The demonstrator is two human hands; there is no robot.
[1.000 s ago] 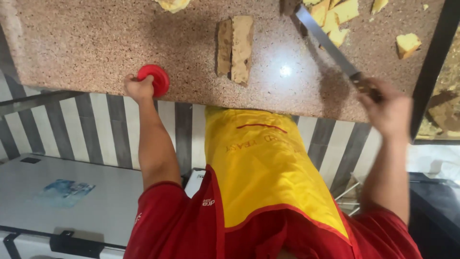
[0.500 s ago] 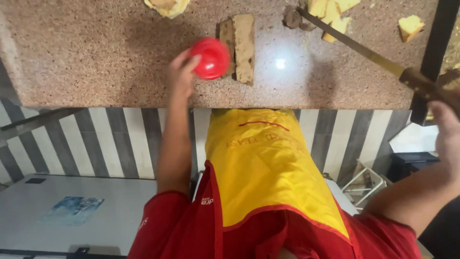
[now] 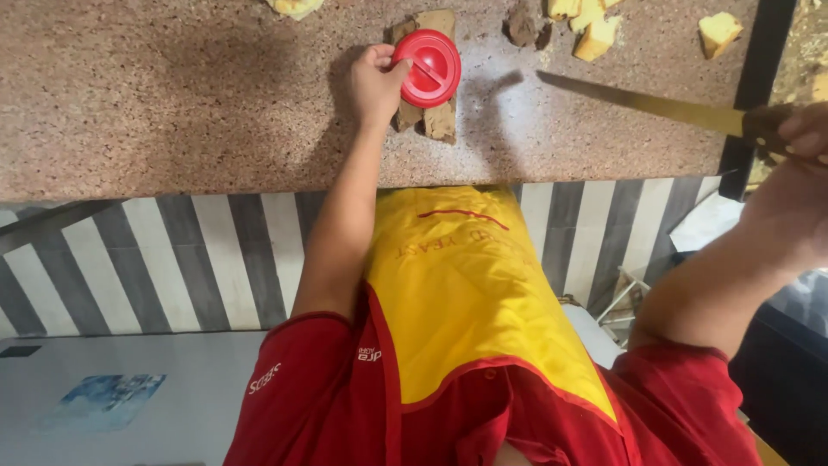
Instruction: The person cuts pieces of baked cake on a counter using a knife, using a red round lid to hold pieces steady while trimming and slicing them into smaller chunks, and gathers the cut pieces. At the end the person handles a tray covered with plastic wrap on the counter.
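Note:
My left hand (image 3: 373, 85) grips a round red lid (image 3: 427, 67) and holds it over a rectangular slab of brown cake (image 3: 436, 119) on the speckled stone counter (image 3: 172, 103). My right hand (image 3: 798, 138) is closed on the dark handle of a long knife (image 3: 647, 103), whose blade points left above the counter, apart from the slab. Yellow cake pieces (image 3: 595, 34) lie at the counter's far side, with one more piece (image 3: 718, 33) to the right.
A dark crumbly piece (image 3: 520, 26) sits near the yellow pieces, and another pale piece (image 3: 296, 7) lies at the top edge. A dark vertical post (image 3: 750, 86) bounds the counter on the right. Below the counter is a striped grey-and-white front (image 3: 172, 259).
My left hand has carried the red lid rightward from the counter's near edge onto the cake slab. My right hand has drawn the knife back to the right, away from the yellow pieces.

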